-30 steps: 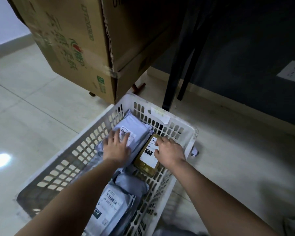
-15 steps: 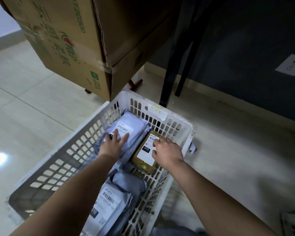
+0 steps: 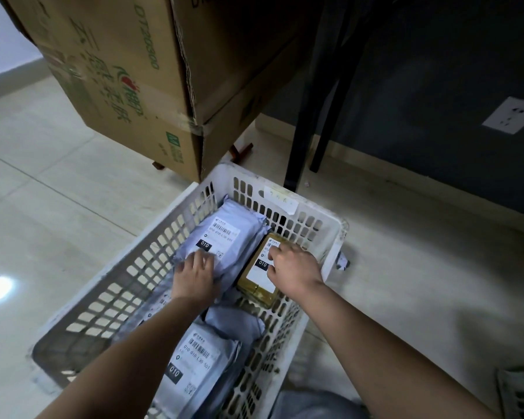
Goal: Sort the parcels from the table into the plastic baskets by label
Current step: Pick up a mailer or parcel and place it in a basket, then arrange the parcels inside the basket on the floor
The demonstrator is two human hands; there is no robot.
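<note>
both hands in the 010 basket

since half a second ago the left hand [image 3: 195, 275] has slid back toward the near end of the grey poly mailer [image 3: 224, 240], uncovering its "010" label; the right hand [image 3: 294, 267] has stayed on the brown box; the left hand's fingers lie spread and fairly flat on the mailer's near edge, pressing rather than gripping; the right hand's fingers are bent, their tips down on the white label of the small brown cardboard parcel [image 3: 259, 284], thumb hidden, so whether it pinches the box cannot be told; mailer and box lie side by side, touching, at the far end of the white slotted plastic basket [image 3: 330, 237]; nearer the body, inside the same basket, lies a second grey mailer [image 3: 194, 367], also marked "010"; the basket stands on a pale tiled floor [image 3: 43, 222]; just beyond it a large printed cardboard carton [image 3: 118, 86] and black table legs [image 3: 303, 131]; a wall socket [image 3: 511, 116] on the dark wall at right.
</note>
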